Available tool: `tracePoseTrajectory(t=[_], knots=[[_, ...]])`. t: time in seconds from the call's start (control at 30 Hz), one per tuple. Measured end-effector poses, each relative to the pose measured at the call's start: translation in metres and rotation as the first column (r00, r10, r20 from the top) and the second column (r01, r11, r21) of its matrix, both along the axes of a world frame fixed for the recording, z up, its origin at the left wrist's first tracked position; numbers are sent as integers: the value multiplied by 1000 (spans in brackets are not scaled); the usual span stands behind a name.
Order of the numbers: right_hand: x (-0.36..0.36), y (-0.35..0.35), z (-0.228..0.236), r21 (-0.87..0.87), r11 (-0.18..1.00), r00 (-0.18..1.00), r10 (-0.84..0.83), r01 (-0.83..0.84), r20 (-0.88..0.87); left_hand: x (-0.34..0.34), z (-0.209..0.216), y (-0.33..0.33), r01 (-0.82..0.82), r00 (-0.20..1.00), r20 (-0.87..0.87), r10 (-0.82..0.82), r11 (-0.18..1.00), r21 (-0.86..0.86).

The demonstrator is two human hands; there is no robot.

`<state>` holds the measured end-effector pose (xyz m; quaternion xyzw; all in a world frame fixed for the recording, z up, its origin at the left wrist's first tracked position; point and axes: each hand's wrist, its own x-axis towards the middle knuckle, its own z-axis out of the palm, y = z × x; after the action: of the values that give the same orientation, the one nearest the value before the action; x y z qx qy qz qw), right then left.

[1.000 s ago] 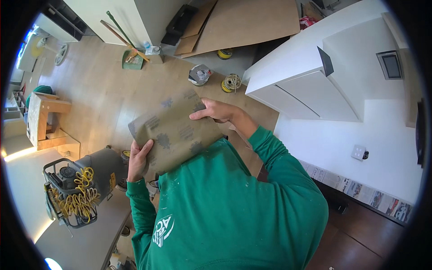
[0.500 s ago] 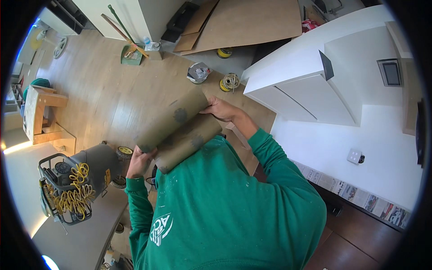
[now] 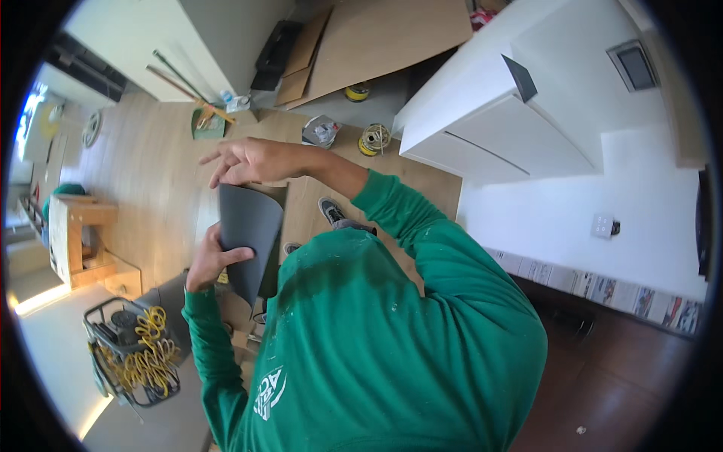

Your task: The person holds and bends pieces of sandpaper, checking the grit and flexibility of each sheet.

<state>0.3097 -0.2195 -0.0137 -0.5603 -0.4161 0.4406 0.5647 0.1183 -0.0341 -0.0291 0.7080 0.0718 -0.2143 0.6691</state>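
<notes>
A flexible sheet [image 3: 247, 226], dark grey on the face toward me and olive on its back, stands bent in front of my chest. It looks like sandpaper. My left hand [image 3: 211, 260] grips its left edge, thumb flat on the grey face and the other fingers largely hidden behind. At the top edge is my right hand [image 3: 252, 160], its fingers apart and pointing left. Whether that hand touches the sheet is hard to tell. The olive back [image 3: 273, 260] shows along the right side, where the sheet curls away.
At left stands a grey machine with a coiled yellow hose [image 3: 147, 350], beyond it a wooden bench [image 3: 79, 233]. Ahead on the wooden floor are a bucket [image 3: 321, 132], a yellow spool [image 3: 373, 141] and a green dustpan [image 3: 208, 123]. A white cabinet [image 3: 489, 143] juts out at right.
The sheet was rolled into two olive curls with a hand at each end; now it is opened out, grey face showing. My right hand has moved left, fingers spread. The view has shifted slightly.
</notes>
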Motion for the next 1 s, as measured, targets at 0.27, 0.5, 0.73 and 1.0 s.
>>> tracePoseTrajectory(t=[0.27,0.5,0.73,1.0], knots=[[-26,-21,-50,-77,963,965,-254,259,68,-25,-55,-35,-580,814,245,527,761,291],[-20,-23,-52,146,930,884,-365,337,293,-26,-51,-43,-567,820,288,495,770,293],[-29,18,1,374,926,973,-119,38,198,-33,-7,14,-551,791,425,441,814,182],[-43,12,12,139,922,931,-345,360,-120,-20,35,-29,-767,610,400,684,636,81]])
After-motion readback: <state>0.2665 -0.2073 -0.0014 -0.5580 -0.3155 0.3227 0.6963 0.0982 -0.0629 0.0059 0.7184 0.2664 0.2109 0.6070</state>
